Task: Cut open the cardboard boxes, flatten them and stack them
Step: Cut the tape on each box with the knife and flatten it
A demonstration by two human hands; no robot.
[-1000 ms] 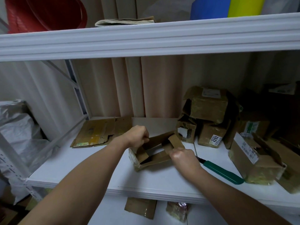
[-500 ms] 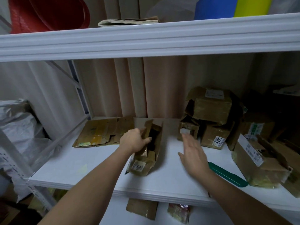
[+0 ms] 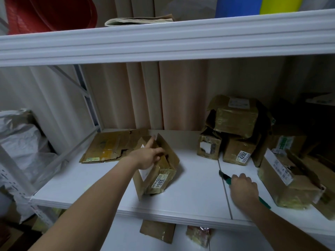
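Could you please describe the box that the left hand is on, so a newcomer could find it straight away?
On the white shelf, look right of the flattened cardboard lying at the back left. The box stands there alone, partly opened, with the left hand resting on its flaps. Unlike the boxes piled on the right, one labelled 4292, its label reads 3364.

white shelf board [image 3: 195, 192] has flattened brown cardboard [image 3: 108, 148] far left, an opened brown box labelled 3364 [image 3: 159, 171] in the middle, a green-handled cutter [image 3: 225, 176], and taped brown boxes [image 3: 235, 134] piled right.
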